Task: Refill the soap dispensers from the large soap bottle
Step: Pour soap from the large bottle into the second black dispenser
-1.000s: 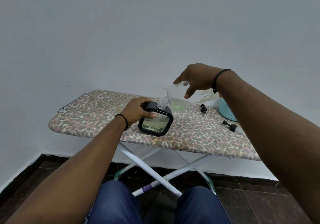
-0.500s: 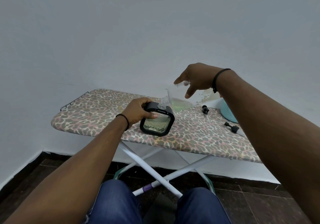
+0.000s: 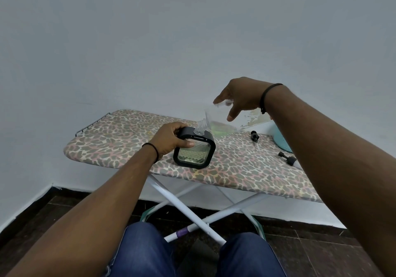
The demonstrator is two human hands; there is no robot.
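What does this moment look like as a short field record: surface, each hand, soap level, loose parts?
surface: ironing board with a leopard-print cover
left hand: left hand grips the black-framed dispenser standing on the board
right hand: right hand holds the clear large bottle, tilted neck-down into the dispenser's top
soap: green liquid visible in both the bottle and the dispenser
loose parts: two black pump heads lie on the board to the right
other: teal object at the right, partly hidden by the arm

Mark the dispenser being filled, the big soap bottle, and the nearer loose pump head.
dispenser [image 3: 194, 155]: head view, on its clear front window.
large soap bottle [image 3: 220, 128]: head view, on its clear body above the green soap.
pump head [image 3: 288, 159]: head view, on its black collar.
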